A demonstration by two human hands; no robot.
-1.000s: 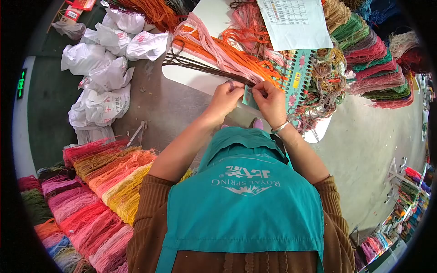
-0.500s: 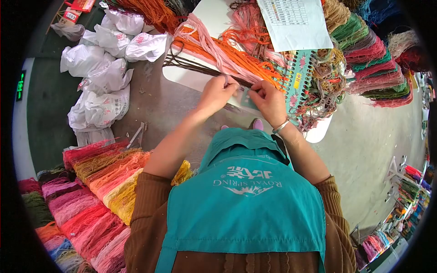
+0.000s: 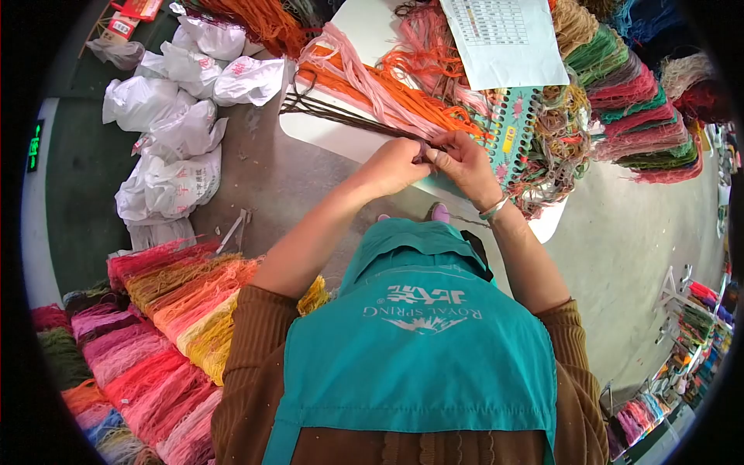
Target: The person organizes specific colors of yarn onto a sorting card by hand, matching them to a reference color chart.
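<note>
Dark brown thread (image 3: pixel 333 115) runs over the white table (image 3: pixel 310 130) to my hands. My left hand (image 3: pixel 399 165) is closed, its fingertips pinching the thread. Right beside it, my right hand (image 3: pixel 465 164) is closed too, thumb and forefinger on the same dark strands. The fingertips of both hands meet. Behind them lie orange thread (image 3: pixel 395 89) and pink thread (image 3: pixel 353 66). A teal card with punched holes (image 3: pixel 513 128) lies right of my right hand, partly under a printed sheet (image 3: pixel 508 46).
Mixed thread tangles (image 3: pixel 562 132) hang at the table's right end. Colourful skeins (image 3: pixel 628 93) hang at the upper right, with more skeins (image 3: pixel 163 341) at the lower left. White plastic bags (image 3: pixel 170 116) are piled at the left. A metal stand (image 3: pixel 674 291) is at the right.
My left hand has moved right to meet my right hand, which has shifted slightly right. A strand of dark thread now shows below my right hand, near the shoes.
</note>
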